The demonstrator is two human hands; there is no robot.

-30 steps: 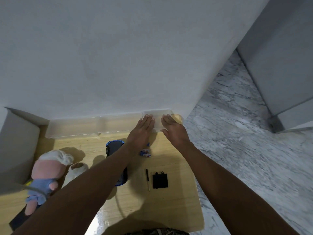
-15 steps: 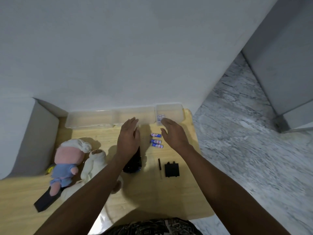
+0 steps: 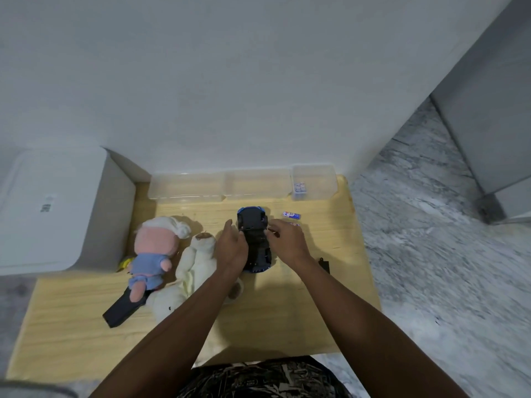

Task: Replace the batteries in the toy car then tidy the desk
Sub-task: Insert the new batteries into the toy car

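Fingers of the right hand (image 3: 287, 239) curl in at the right flank of the toy car (image 3: 254, 242), apparently pinching something small against its underside; what it is, or whether anything is held at all, is too small to tell. Fingers of the left hand (image 3: 231, 248) lie mostly straight along the car's left flank, thumb lifted, bracing the body rather than closing round it.

The car sits belly-up at mid-frame on the wooden desk (image 3: 287, 326), black chassis facing the camera and blue shell showing at both ends. Just right of it, 1 loose battery (image 3: 291, 215) lies on the desk, with part of a 2nd showing behind the right knuckles. A black cover (image 3: 325, 265) peeks out beyond the right wrist, likely the battery door.

My judgement: the battery swap is in hand, with the compartment open and cells going in. The next move calls for steadying the car with the left hand while the right seats a cell the correct way round, then fetching the next one.

Both forearms run up from the bottom edge and converge on the car, wrists low over the desk.

Further out: clear bins (image 3: 258, 186) along the wall, 1 at upper right holding more batteries (image 3: 299, 186); a pink doll (image 3: 153, 248), a cream plush (image 3: 195, 271) and a black remote (image 3: 120, 310) at left.
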